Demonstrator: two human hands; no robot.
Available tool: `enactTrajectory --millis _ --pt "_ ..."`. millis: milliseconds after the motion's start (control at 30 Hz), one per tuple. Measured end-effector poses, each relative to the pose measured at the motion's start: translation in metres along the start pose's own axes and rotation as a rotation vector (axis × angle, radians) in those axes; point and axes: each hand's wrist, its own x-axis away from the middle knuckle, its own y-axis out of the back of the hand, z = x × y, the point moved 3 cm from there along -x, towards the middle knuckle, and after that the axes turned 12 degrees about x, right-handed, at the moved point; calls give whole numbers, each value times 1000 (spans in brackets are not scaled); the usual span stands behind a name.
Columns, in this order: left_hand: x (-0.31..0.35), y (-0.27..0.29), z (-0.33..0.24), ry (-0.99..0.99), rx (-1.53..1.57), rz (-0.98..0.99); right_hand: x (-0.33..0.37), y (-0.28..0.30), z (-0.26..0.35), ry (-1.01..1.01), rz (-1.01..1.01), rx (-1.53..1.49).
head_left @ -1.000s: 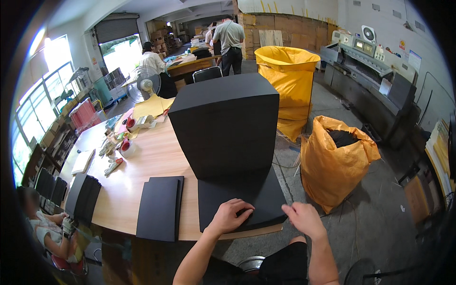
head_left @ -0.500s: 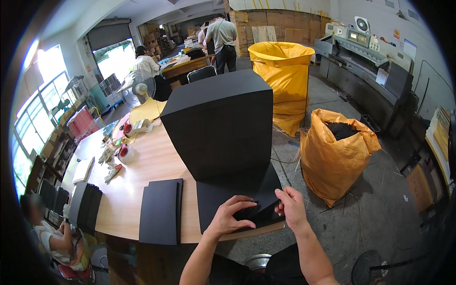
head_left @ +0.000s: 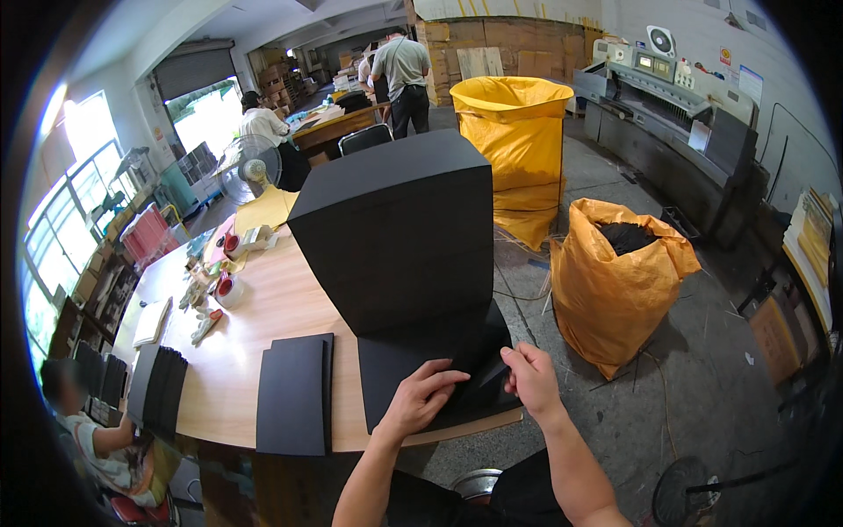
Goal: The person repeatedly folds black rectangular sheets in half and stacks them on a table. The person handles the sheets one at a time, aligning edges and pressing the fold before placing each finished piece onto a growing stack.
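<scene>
lying flat at the near edge of a wooden table [head_left: 263, 307], a black sheet [head_left: 404, 369] stretches with its long side running away from the worker, its far end tucked under a tall block of stacked black sheets [head_left: 395, 237]. the worker's left hand [head_left: 426, 400] rests palm down on the sheet, fingers spread wide and gripping nothing. the right hand [head_left: 529, 378] is partly closed, thumb and fingertips pinching the sheet's near right corner, which curls up off the table between the two hands.

just to the left of the sheet sits a smaller pile of black sheets [head_left: 294, 395], its long side also pointing away from the worker, and farther left another dark stack [head_left: 158, 386] stands near a seated person [head_left: 97, 439] at the table's lower left. rolls of red tape [head_left: 230, 285] and small clutter lie toward the table's far end, beside a yellow envelope [head_left: 263, 211] and a desk fan [head_left: 250, 162].

on the concrete floor to the right, an orange sack [head_left: 615, 281] stands open, filled with dark scraps, and behind it a tall yellow lined bin [head_left: 518, 149]. a large grey cutting machine [head_left: 676, 123] runs along the right wall. two people [head_left: 399, 70] work at benches in the background.
</scene>
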Motion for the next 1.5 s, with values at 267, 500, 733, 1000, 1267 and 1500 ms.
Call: enactTrajectory --millis 267,500,733,1000,1267,1500 --pt "1 0 -3 13 20 10 3 3 -8 -19 35 -114" --pt "-1 -2 1 -27 23 -73 6 3 -4 82 -36 123" --pt "0 -4 -5 -55 -45 30 3 -1 -8 -13 33 -163" --pt "-1 -5 1 -26 47 -50 6 3 -9 130 -45 133" --pt "-2 -7 -1 -135 -24 32 1 -1 -11 -5 59 -258" --pt "-4 -2 -4 -61 -28 -2 51 4 -2 742 -508 804"
